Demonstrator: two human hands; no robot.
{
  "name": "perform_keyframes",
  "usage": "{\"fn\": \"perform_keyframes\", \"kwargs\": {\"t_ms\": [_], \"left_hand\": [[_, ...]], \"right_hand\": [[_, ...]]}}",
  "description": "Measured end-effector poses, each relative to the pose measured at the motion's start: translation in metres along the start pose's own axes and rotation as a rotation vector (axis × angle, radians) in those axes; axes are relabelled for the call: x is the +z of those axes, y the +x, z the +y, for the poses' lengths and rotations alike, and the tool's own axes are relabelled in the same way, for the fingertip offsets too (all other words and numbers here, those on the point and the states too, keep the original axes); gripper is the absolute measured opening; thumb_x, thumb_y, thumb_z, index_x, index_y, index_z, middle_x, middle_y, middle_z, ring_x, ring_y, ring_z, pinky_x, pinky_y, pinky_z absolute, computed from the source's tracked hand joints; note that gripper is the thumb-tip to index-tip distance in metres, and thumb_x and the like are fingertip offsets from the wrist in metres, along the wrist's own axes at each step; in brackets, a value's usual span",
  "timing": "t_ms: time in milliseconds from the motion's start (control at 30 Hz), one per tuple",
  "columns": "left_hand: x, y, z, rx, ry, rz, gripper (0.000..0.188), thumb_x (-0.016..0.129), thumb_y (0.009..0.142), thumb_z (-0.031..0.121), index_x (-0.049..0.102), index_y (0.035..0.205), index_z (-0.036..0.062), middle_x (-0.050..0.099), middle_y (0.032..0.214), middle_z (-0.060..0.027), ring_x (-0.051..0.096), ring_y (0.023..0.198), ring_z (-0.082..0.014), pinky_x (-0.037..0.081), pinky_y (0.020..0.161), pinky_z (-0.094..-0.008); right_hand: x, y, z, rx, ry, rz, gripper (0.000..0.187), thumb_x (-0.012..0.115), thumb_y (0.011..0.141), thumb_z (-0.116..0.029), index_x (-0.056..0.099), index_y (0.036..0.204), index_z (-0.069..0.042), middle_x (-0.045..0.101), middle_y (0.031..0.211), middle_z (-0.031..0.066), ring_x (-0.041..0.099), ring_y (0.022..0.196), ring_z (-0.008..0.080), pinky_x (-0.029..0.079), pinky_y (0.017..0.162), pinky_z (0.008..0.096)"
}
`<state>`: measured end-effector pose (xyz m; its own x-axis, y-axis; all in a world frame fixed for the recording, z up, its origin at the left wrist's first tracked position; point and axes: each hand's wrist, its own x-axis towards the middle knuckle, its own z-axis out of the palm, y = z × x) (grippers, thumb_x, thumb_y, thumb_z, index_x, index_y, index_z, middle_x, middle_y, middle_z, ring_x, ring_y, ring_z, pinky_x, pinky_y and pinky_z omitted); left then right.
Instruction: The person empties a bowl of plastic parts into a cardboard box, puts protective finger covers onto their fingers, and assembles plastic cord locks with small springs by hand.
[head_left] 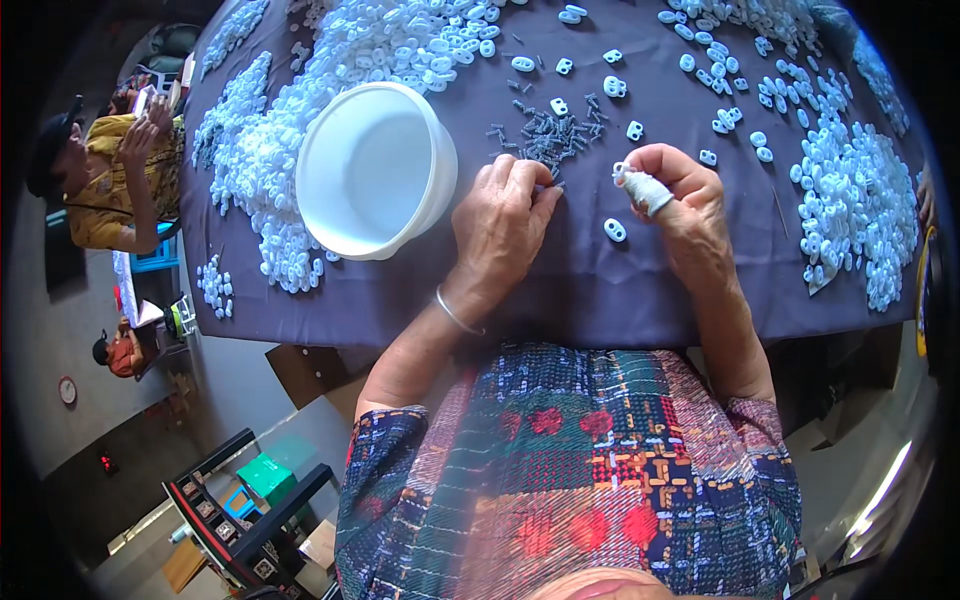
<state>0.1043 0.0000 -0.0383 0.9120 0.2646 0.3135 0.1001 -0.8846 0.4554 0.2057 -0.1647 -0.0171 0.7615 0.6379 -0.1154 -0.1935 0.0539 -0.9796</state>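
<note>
My left hand (500,222) is closed in a pinch at the near edge of a heap of small dark grey screws (545,138). One screw (559,184) shows at its fingertips. To the right, my right hand (688,200) has thumb and forefinger pressed together on a small white plastic two-holed piece (619,171). White tape (648,192) wraps the thumb of that hand. Between the hands, a loose white oval piece with two holes (615,230) lies on the dark tablecloth (570,290). Several similar pieces are scattered beyond the screws.
A white plastic bowl (441,195) stands left of my left hand, beside a large pile of white pieces (275,140). Another pile (855,210) lies at the right, with a thin needle-like rod (779,213) near it. At the far left sits another person (110,175) in yellow.
</note>
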Motion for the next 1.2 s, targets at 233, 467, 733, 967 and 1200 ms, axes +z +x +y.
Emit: {"fn": "perform_keyframes", "kwargs": {"t_ms": [233, 467, 733, 967, 1200], "left_hand": [[0.0, 0.0, 0.0, 0.037, -0.017, 0.017, 0.015, 0.071, 0.072, 0.013, 0.058, 0.079, 0.0102, 0.055, 0.076, -0.0035, 0.057, 0.074, -0.0229, 0.046, 0.06, -0.0354], [-0.002, 0.0, 0.001, -0.043, -0.098, 0.007, 0.014, 0.07, 0.074, 0.008, 0.058, 0.082, 0.0061, 0.057, 0.078, -0.0066, 0.059, 0.076, -0.0265, 0.047, 0.064, -0.0364], [-0.002, 0.012, 0.005, 0.019, 0.039, -0.074, 0.016, 0.07, 0.073, 0.01, 0.061, 0.086, 0.007, 0.057, 0.078, -0.0074, 0.058, 0.077, -0.0269, 0.048, 0.066, -0.0367], [-0.023, 0.001, 0.013, -0.512, -1.02, -0.168, 0.01, 0.065, 0.084, 0.002, 0.059, 0.091, 0.0013, 0.065, 0.087, -0.005, 0.061, 0.073, -0.0095, 0.048, 0.062, -0.0205], [-0.028, -0.007, 0.018, -0.568, -1.176, -0.126, 0.021, 0.069, 0.08, 0.0, 0.057, 0.098, 0.0002, 0.065, 0.086, -0.0069, 0.064, 0.073, -0.012, 0.051, 0.06, -0.0223]], "right_hand": [[0.0, -0.002, 0.0, 0.012, -0.085, 0.004, 0.012, 0.06, 0.086, -0.014, 0.061, 0.092, -0.003, 0.058, 0.079, -0.0041, 0.048, 0.066, -0.0003, 0.037, 0.058, 0.0141], [0.001, -0.002, 0.0, 0.004, -0.21, -0.016, 0.009, 0.061, 0.086, -0.009, 0.06, 0.091, -0.001, 0.059, 0.08, -0.0039, 0.052, 0.073, 0.001, 0.041, 0.064, 0.0154], [0.004, -0.003, -0.002, -0.004, -0.264, -0.017, 0.009, 0.063, 0.086, -0.009, 0.06, 0.089, -0.001, 0.057, 0.078, -0.0042, 0.051, 0.072, 0.001, 0.041, 0.064, 0.0162], [0.004, -0.006, -0.005, 0.046, -0.258, -0.057, 0.011, 0.065, 0.086, -0.01, 0.061, 0.09, -0.001, 0.057, 0.077, -0.0046, 0.05, 0.069, 0.0009, 0.041, 0.061, 0.0167], [0.01, -0.007, -0.002, -0.025, -0.31, -0.133, 0.013, 0.065, 0.085, -0.011, 0.061, 0.091, 0.0, 0.057, 0.076, -0.0042, 0.05, 0.068, 0.0011, 0.041, 0.06, 0.0173]]}}
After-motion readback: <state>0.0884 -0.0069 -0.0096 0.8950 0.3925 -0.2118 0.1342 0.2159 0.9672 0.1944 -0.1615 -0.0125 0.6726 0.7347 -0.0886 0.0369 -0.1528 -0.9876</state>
